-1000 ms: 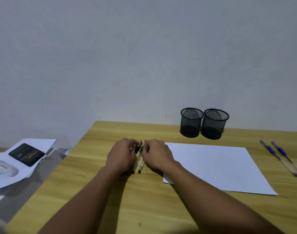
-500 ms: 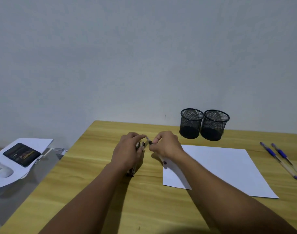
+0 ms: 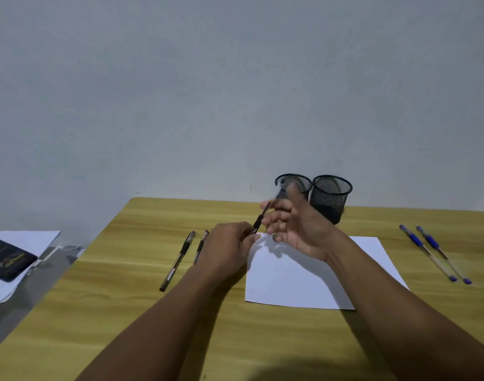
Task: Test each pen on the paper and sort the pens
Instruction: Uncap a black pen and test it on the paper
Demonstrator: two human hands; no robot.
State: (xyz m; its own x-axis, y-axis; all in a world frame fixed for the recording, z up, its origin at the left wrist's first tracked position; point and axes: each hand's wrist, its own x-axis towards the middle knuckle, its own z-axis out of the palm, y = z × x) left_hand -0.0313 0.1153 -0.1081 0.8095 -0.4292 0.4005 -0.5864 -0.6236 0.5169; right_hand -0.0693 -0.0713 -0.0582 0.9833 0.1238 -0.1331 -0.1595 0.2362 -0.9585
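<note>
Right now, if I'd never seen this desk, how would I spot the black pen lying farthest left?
On the wooden table, find the white paper and look left, past the left hand. Two black pens lie side by side there. Yours is the outer black pen, fully in view, while the neighbour pen is partly hidden behind that hand.

Found no readable text, brand or number anywhere. Could make out only a pale printed band low on the barrel of the black-gripped clear plastic pen (image 3: pixel 177 261) lying on the yellow wood-grain table (image 3: pixel 125 312), too small to read. Same for the yellowish marks on the flat black rectangular case (image 3: pixel 7 259) atop the loose white sheets (image 3: pixel 29 237) at far left: blurred beyond reading.
</note>
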